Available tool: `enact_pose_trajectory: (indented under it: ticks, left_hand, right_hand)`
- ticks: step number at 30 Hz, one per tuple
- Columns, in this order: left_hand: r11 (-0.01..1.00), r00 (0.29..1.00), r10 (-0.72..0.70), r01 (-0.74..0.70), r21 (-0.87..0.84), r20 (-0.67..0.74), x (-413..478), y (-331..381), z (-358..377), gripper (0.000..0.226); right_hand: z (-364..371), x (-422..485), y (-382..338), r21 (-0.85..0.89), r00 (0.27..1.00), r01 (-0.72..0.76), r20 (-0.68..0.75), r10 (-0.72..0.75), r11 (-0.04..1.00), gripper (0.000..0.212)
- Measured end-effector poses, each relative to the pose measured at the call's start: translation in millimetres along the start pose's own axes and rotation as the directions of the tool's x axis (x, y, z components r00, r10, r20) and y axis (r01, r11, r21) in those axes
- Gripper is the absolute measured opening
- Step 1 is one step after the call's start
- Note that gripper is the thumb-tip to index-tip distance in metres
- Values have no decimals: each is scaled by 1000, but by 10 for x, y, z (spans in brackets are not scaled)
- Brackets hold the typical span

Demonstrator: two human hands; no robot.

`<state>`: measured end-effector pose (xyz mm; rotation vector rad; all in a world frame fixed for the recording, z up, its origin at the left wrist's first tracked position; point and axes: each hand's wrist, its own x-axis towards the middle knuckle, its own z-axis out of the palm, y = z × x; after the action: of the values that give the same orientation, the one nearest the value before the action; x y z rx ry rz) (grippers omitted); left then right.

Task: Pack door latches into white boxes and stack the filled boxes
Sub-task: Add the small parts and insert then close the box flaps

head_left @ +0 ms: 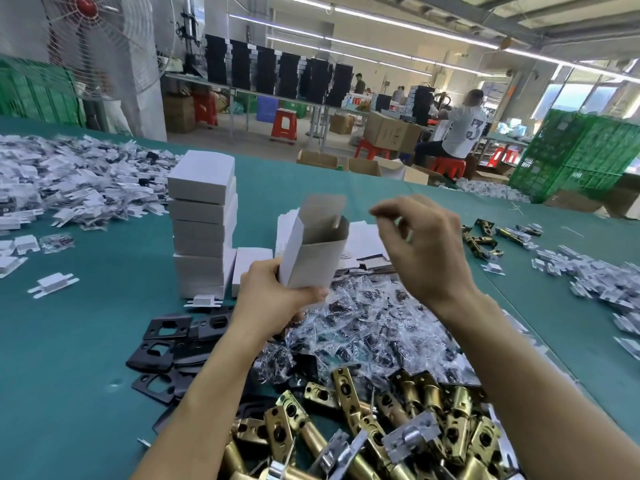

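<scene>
Brass door latches (349, 403) lie heaped nearest on the worktop (86, 341), within easy reach; the left hand (273, 299) grasps an open white box (311, 251) in its fingers (313, 293), mouth up for loading; the right hand (426, 251) hovers beside it, fingers curled, pinching something or nothing, I cannot tell; filled boxes (202, 223) stand stacked far left.

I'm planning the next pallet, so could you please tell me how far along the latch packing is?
Done: a stack of closed white boxes stands on the table. In hand: the left hand holds an open box upright; the right hand hovers above it. Left: a big pile of brass latches and small clear bags lies unpacked.
</scene>
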<state>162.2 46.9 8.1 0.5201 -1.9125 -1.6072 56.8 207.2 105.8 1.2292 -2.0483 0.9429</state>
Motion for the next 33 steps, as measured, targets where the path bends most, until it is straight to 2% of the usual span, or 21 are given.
enact_pose_trajectory:
  ticks: [1, 2, 3, 4, 5, 7, 8, 9, 14, 16, 18, 19, 20, 21, 22, 24, 26, 27, 30, 31, 33]
  left_hand:
    - [1000, 1000, -16, 16, -6, -23, 3, -6, 1, 28]
    - [999, 999, -29, 28, -16, -41, 6, -11, 0, 28]
    - [999, 998, -38, 36, -29, -56, 7, -16, -3, 28]
    - [998, 997, -41, 38, -45, -64, 7, -11, -5, 29]
    - [997, 997, -40, 36, -62, -63, 3, -3, -6, 30]
    - [995, 999, -32, 29, -95, -31, -10, 22, -5, 32]
    - [994, 1000, -28, 27, -109, -7, -17, 33, -5, 31]
    - [992, 1000, -26, 28, -120, 16, -19, 40, -7, 30]
    - [990, 997, -44, 52, -133, 67, -15, 23, -34, 33]
    - [991, 995, -54, 63, -118, 82, -13, 7, -28, 31]
    - [991, 992, -81, 91, -102, 101, -10, -10, -13, 27]
    - [990, 990, -95, 105, -93, 108, -8, -19, -6, 26]
    - [990, 988, -105, 115, -87, 110, -7, -32, -1, 26]
    - [989, 988, -112, 122, -85, 108, -5, -42, 4, 26]
    - [988, 988, -117, 126, -85, 100, -6, -47, 9, 27]
    - [989, 991, -119, 124, -80, 64, -9, -46, 9, 28]
    - [990, 993, -112, 115, -81, 37, -3, -51, 5, 30]
    - [991, 994, -109, 111, -79, 32, 7, -55, 2, 32]
    - [992, 994, -101, 104, -70, 34, 20, -77, -7, 32]
    - [992, 995, -97, 99, -73, 38, 20, -85, -4, 31]
    - [992, 994, -92, 96, -77, 54, 22, -97, 3, 30]
  right_hand:
    - [46, -59, 125, -11, 998, -55, -18, 54, 998, 14]
    - [106, -117, 268, -35, 991, -130, 33, 131, 991, 16]
    - [177, -179, 407, -83, 964, -209, 148, 219, 974, 19]
    - [249, -247, 528, -176, 907, -258, 296, 301, 950, 25]
    - [323, -322, 631, -289, 828, -237, 440, 349, 927, 33]
    - [456, -462, 771, -417, 672, -96, 643, 368, 904, 52]
    - [510, -507, 797, -429, 623, -43, 694, 360, 902, 55]
    - [555, -531, 810, -427, 607, -24, 712, 352, 904, 54]
    - [584, -528, 825, -398, 745, -67, 590, 311, 915, 23]
    - [526, -474, 795, -310, 828, -193, 458, 324, 931, 20]
    - [399, -355, 725, -163, 901, -317, 255, 350, 934, 20]
    - [336, -297, 685, -121, 918, -326, 197, 345, 937, 21]
    - [286, -249, 635, -123, 925, -301, 204, 321, 946, 21]
    - [251, -224, 583, -159, 914, -258, 280, 294, 953, 21]
    - [235, -235, 543, -211, 871, -207, 404, 279, 955, 20]
    - [249, -347, 521, -311, 710, -125, 635, 304, 942, 22]
    - [281, -503, 551, -383, 566, -77, 743, 356, 921, 37]
    - [290, -561, 566, -389, 539, -87, 756, 372, 917, 40]
    - [302, -677, 606, -354, 587, -109, 732, 347, 929, 41]
    - [302, -704, 614, -355, 581, -91, 740, 339, 930, 46]
    - [312, -732, 627, -375, 529, -66, 773, 351, 925, 56]
